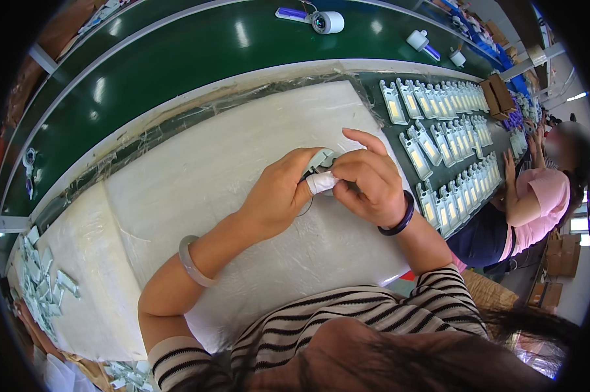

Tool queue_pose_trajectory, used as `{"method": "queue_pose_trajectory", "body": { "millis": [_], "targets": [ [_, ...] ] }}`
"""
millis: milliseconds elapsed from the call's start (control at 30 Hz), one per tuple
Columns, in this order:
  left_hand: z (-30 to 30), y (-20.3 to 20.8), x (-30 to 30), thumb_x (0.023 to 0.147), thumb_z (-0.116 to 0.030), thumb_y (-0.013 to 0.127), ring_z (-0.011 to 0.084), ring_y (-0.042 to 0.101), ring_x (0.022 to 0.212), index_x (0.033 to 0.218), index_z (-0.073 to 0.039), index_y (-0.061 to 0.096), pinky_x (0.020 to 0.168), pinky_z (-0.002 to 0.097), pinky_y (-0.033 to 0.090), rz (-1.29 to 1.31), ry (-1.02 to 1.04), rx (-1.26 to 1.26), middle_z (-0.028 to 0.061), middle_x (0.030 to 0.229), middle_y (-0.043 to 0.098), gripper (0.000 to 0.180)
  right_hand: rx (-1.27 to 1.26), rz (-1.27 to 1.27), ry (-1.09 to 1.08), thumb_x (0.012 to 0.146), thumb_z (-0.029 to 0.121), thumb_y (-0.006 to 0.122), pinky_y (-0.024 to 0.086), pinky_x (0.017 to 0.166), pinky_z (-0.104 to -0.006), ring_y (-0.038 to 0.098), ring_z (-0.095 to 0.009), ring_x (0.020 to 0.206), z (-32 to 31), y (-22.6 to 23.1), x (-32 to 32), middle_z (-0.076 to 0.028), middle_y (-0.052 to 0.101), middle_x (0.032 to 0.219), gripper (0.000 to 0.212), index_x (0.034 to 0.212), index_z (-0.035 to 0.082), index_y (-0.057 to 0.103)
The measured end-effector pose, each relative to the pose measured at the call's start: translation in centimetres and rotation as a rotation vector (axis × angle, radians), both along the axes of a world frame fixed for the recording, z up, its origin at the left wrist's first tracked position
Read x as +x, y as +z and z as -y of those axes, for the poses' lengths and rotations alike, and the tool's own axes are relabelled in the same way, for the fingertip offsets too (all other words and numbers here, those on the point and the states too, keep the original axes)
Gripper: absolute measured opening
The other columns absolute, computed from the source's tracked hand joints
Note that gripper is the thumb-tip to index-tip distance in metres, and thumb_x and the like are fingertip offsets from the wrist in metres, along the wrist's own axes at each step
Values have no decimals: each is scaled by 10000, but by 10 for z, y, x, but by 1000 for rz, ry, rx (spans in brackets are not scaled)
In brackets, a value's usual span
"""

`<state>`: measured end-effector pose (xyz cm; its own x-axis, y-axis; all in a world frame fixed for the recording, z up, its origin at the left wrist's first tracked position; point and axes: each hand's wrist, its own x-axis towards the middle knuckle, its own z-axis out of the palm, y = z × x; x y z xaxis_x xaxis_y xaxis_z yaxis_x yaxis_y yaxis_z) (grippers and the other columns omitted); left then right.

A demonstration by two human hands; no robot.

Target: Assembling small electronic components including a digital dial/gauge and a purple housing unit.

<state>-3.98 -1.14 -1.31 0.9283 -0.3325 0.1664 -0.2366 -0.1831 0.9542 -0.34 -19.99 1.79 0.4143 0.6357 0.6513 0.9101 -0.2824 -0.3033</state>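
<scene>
White, film-wrapped padding (197, 147) is covering the bench, seen from above. Near to far:

- One person, striped shirt (321, 310); both forearms are reaching over the padding. Two bangles: one pale (191, 261) is circling the left wrist, one dark (405, 215) the right.
- Left hand (275, 189) is holding one small pale green part (321, 158), fingers curling around it. One white wrap (320, 182) is covering the left thumb.
- Right hand (373, 183) is narrowing to a pinch at the part and wrap, one finger sticking up. Can't tell if its tips are gripping or just touching.
- Part is sitting between the two hands, above mid-padding. One thin dark wire (304, 210) is hanging below the left hand.
- Two heaps of loose pale green pieces are lying to the left: one on the padding (43, 281), one lower down (131, 377). Pieces are overlapping, no count.
- Right side: three rows of pale green housings with yellowish panels (415, 155) are lining the dark green bench top. They're bunching up at the far end, no exact count.
- One open brown carton (497, 97) is standing past the rows, purple pieces (514, 119) beside it.
- One co-worker in pink (544, 189) is sitting at the right, one hand near the rows.
- Across the far side, four white-and-purple devices are lying on a glossy green strip (197, 59): one at the left, one top centre, two at the right.
</scene>
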Motion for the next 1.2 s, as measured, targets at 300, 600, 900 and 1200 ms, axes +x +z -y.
{"method": "queue_pose_trajectory", "body": {
  "millis": [300,600,900,1200],
  "targets": [
    [3,3,-2,825,-3,529,336,614,843,1151,10,544,759,369,484,6,52,-37,186,966,618,327,14,63,-52,599,-76,670,442,968,-481,612,-210,677,-4,0,-4,-67,616,736,257,820,29,590],
    [2,5,-5,833,0,523,313,625,772,1123,8,566,700,352,491,16,82,-51,179,903,630,293,10,56,-102,595,-75,669,432,976,-480,607,-207,674,-8,-2,-10,-67,615,739,260,820,32,593],
    [2,6,-2,909,-117,537,263,589,683,1089,7,559,645,330,480,-39,80,-34,157,831,616,219,8,73,-117,605,-55,667,443,970,-464,612,-210,703,-8,-3,-6,-68,614,771,264,842,27,587],
    [1,14,-2,901,-180,615,80,483,545,1289,-42,450,490,232,405,-258,-55,-169,35,793,555,443,2,142,-39,591,0,726,447,972,-459,618,-198,710,1,-2,-3,-66,618,799,283,855,22,630]
  ]
}}
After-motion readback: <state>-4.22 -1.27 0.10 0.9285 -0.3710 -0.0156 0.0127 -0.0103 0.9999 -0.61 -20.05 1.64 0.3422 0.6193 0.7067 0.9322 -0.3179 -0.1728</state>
